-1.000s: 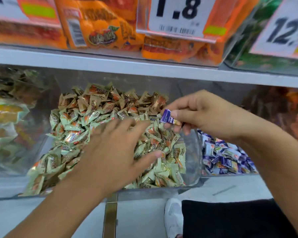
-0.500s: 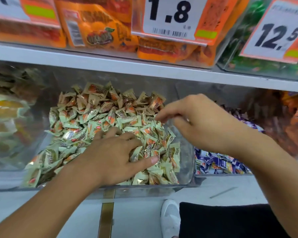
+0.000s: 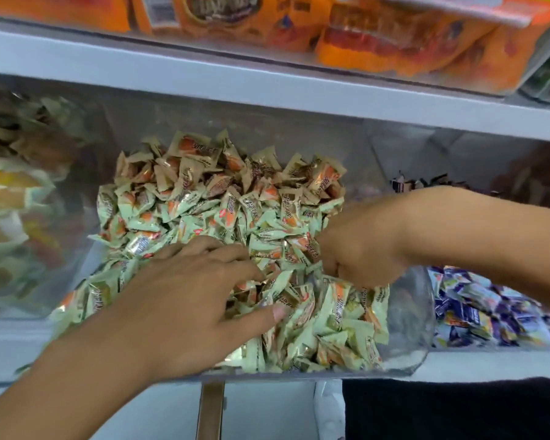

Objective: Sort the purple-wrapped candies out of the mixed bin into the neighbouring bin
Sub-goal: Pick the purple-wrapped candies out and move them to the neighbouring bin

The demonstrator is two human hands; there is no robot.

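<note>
Head view: the left hand [image 3: 185, 300] lies spread, fingers straight, on the pale wrappers of the mixed bin [image 3: 407, 315]; the right hand [image 3: 359, 249] digs in, fingers curled, contents hidden. Purple-wrapped candies [image 3: 489, 309] fill the neighbouring bin [image 3: 438, 346]; none shows in the mixed bin. Such sweets are probably light, crinkly and slippery, best pinched by a twisted wrapper end.

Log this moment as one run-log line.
left hand: spread flat on pale candies | right hand: fingers curled, digging into pile, hold unclear | purple candies: in right bin | mixed bin: no purple visible
</note>
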